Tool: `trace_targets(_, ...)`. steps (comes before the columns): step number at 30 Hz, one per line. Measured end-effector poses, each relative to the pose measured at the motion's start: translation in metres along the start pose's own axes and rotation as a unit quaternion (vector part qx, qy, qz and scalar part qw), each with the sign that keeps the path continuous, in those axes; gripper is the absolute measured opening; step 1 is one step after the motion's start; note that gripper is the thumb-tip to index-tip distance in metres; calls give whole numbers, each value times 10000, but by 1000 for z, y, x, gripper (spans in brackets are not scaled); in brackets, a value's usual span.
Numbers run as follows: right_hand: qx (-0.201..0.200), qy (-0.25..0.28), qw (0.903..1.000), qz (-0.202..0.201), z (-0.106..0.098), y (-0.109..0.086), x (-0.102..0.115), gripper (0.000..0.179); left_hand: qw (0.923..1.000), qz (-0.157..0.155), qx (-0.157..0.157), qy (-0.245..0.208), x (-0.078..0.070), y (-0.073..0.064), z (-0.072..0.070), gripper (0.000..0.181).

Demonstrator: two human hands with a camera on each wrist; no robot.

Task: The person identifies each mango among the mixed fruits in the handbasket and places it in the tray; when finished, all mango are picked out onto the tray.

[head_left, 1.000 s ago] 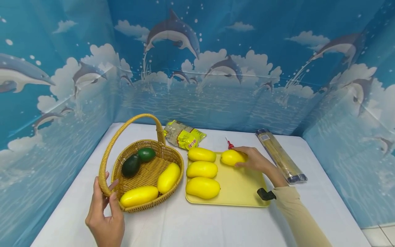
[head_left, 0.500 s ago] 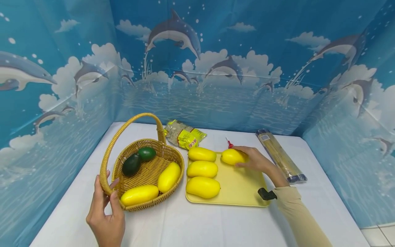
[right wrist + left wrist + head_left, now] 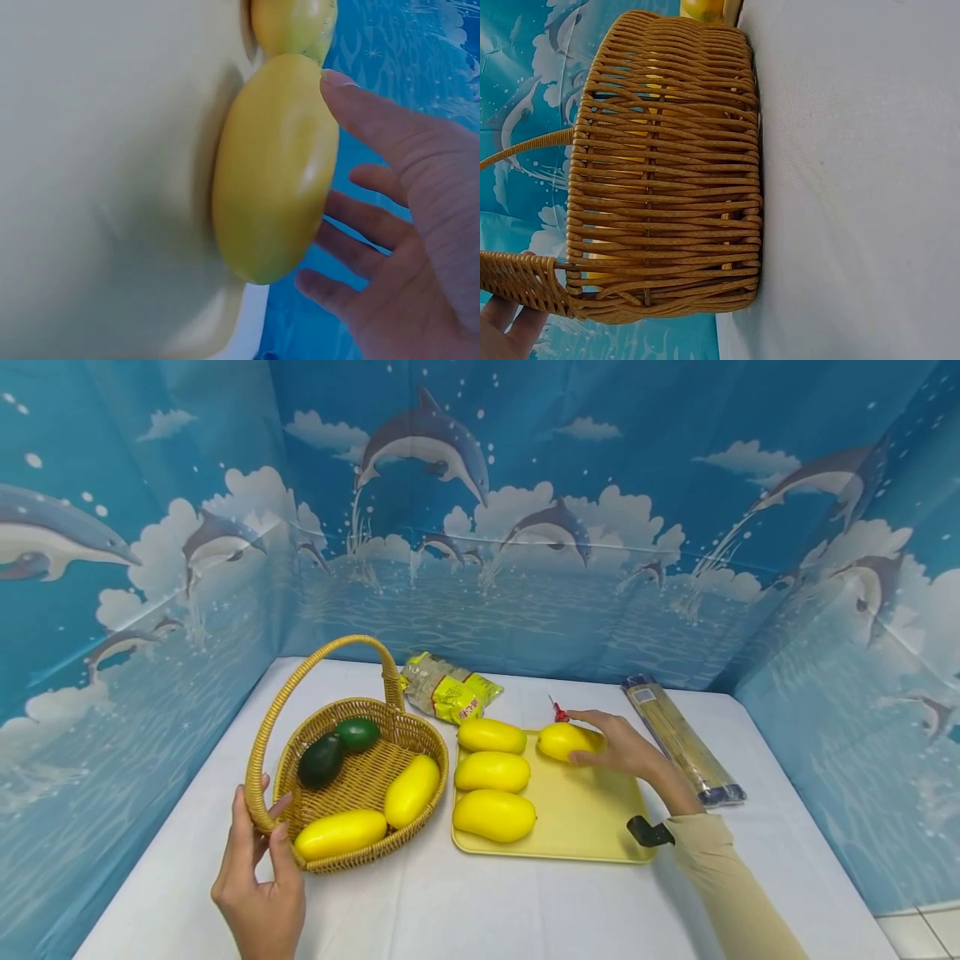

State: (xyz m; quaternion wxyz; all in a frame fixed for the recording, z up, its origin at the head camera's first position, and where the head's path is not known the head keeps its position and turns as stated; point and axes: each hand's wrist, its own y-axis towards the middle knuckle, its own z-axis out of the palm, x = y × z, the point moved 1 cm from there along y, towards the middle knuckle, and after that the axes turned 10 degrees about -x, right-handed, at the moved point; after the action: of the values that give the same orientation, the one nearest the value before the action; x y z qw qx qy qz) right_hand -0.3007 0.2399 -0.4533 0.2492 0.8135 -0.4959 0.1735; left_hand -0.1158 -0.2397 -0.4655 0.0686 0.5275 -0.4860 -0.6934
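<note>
My right hand (image 3: pixel 618 747), the nearer, is grasping the mango (image 3: pixel 558 742) to its 9 o'clock, the long axis running roughly 9-to-3 by the tray's (image 3: pixel 577 814) 12 o'clock edge; my left hand (image 3: pixel 258 885), at 8 o'clock, is gripping the handle (image 3: pixel 256 777).

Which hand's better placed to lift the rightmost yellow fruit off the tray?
Right, I'd say: the right hand straddles that yellow fruit, while the left hand holds the basket handle, away from the tray.
</note>
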Motion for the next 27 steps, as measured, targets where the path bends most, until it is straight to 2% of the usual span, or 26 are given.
trace_targets(10, -340, -187, 9985, -379, -16, 5, 22, 74, 10000, -5, 57, 14, -2, 1, -1, 74)
trace_targets(16, -440, -125, 9979, -454, -23, 8, 44, 78, 10000, 0, 49, 36, -2, 1, -1, 75)
trace_targets(20, -395, 0, 9978, -533, -27, 10, 64, 80, 10000, 6, 44, 28, -1, 1, -1, 74)
trace_targets(27, -84, 40, 9953, -964, -36, 13, 104, 77, 10000, 24, 27, 21, -7, 3, 0, 77)
